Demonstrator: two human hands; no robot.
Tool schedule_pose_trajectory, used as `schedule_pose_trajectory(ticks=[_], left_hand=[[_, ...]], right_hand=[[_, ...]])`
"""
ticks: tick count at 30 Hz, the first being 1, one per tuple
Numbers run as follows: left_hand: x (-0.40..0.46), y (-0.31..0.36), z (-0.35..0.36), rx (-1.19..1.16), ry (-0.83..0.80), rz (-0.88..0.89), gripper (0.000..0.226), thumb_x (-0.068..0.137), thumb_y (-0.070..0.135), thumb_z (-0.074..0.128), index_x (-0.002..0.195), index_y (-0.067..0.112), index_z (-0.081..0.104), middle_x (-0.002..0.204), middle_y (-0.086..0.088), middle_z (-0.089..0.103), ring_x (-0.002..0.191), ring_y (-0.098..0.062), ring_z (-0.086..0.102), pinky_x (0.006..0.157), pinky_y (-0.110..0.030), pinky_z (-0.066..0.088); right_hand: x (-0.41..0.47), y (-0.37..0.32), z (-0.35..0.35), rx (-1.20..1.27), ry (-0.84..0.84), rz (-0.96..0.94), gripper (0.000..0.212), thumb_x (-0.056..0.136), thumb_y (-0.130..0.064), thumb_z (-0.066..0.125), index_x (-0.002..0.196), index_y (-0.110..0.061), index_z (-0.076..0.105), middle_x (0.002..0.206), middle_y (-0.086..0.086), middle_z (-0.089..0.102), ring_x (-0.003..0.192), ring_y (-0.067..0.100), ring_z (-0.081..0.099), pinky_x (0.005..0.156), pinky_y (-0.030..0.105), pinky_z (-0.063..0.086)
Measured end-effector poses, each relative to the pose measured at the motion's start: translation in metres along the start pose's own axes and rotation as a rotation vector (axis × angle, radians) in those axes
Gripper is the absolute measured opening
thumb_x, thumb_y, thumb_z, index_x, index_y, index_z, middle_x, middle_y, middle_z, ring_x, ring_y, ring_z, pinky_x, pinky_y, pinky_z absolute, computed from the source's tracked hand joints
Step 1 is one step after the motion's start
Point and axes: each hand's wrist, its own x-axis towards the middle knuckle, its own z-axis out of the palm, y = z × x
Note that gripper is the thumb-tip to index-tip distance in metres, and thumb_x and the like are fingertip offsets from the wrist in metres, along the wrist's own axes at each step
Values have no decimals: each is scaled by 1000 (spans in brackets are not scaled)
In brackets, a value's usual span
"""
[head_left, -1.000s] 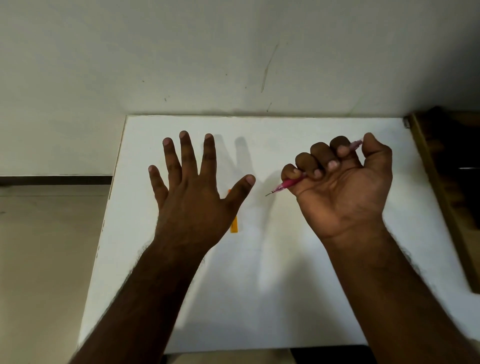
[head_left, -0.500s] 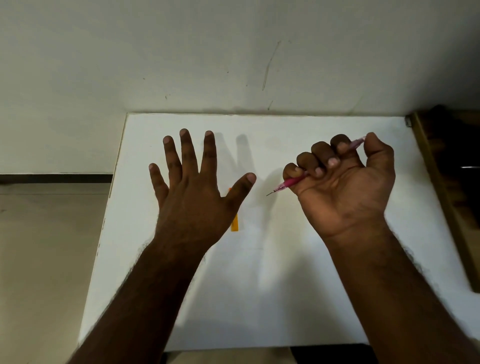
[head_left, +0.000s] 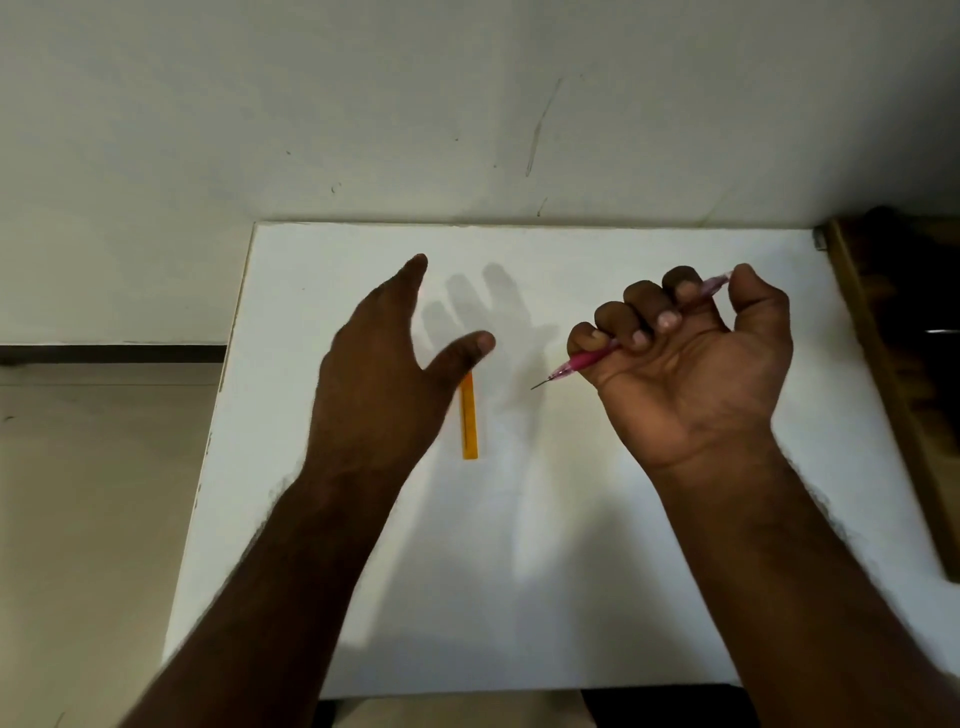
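Turning edge-on since 0.5 s ago, L hand (head_left: 374, 364) is relaxed, holds nothing, thumb over ruler (head_left: 469, 421) lying on worktop (head_left: 571, 597); prob. going for it; pen (head_left: 582, 361), tip left, stays clenched in R hand (head_left: 691, 374), palm up.

Two hands (head_left: 379, 384) (head_left: 696, 384), one pink pen (head_left: 582, 361), one orange ruler (head_left: 469, 421).

White tabletop (head_left: 571, 597), one slim orange strip (head_left: 469, 421) flat on it, near its middle.
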Motion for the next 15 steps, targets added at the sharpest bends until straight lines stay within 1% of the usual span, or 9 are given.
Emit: schedule_pose_trajectory(ticks=[1, 2, 3, 4, 6, 10, 15], left_hand=[[0, 1, -2, -89, 37, -11, 75, 81, 56, 73, 147, 32, 46, 140, 10, 59, 120, -8, 62, 103, -40, 51], [1, 3, -4, -135, 56, -20, 67, 81, 50, 77, 140, 31, 54, 126, 14, 67, 105, -2, 67, 94, -38, 56], [1, 5, -5, -150, 56, -27, 61, 80, 47, 79, 134, 30, 59, 116, 16, 70, 95, 1, 69, 87, -37, 59], [1, 6, -6, -154, 50, -31, 58, 78, 45, 81, 131, 29, 62, 111, 17, 71, 91, 1, 69, 83, -37, 60], [0, 6, -6, -152, 26, -27, 60, 75, 42, 84, 129, 28, 63, 109, 17, 71, 92, 0, 68, 85, -35, 58], [-1, 5, -4, -130, -30, -2, 73, 66, 42, 90, 132, 29, 61, 115, 17, 69, 101, -5, 65, 89, -33, 54], [-1, 4, -3, -115, -38, 22, 85, 58, 44, 93, 135, 30, 59, 121, 16, 68, 112, -6, 61, 95, -33, 50]], right_hand=[[0, 0, 0, -3, 2, -3, 41, 95, -45, 35, 66, -18, 44, 60, -3, 31, 57, 17, 26, 62, 33, 33], [0, -1, 0, -7, -1, -7, 40, 94, -44, 35, 65, -18, 43, 60, -3, 31, 57, 17, 25, 62, 33, 33], [0, -1, 0, -9, -10, -7, 39, 94, -44, 36, 65, -18, 43, 60, -3, 31, 57, 17, 25, 61, 33, 33], [0, -1, 1, -5, -23, -2, 40, 94, -44, 36, 66, -18, 43, 60, -3, 31, 57, 17, 26, 62, 33, 34], [-1, -1, 1, 7, -35, 9, 41, 95, -47, 36, 67, -18, 45, 61, -3, 32, 57, 17, 26, 62, 32, 34], [-1, -3, 1, 15, -11, -11, 41, 95, -44, 35, 65, -18, 43, 60, -3, 32, 56, 17, 26, 60, 32, 34], [-1, -1, 2, 61, -29, 2, 44, 97, -48, 34, 68, -17, 44, 61, -3, 32, 57, 17, 27, 62, 32, 34]])
